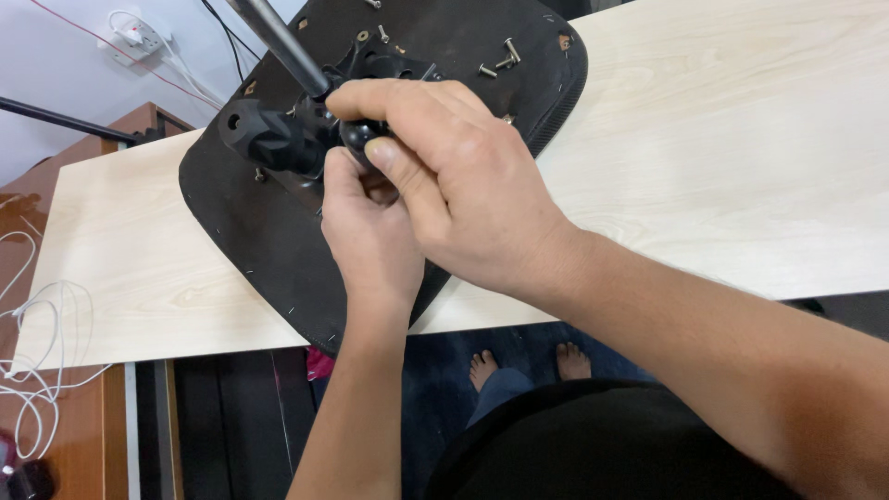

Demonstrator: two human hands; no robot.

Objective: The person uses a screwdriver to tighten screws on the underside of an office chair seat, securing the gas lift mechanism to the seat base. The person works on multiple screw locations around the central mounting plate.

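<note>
Together both hands [444, 185] grip the black mechanism [278, 139].

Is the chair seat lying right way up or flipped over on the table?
Flipped over. The chair seat shows its bare black underside with the mounting mechanism and loose screws on top, resting on the table.

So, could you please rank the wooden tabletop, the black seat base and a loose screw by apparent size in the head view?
1. Wooden tabletop
2. Black seat base
3. Loose screw, by far the smallest
</note>
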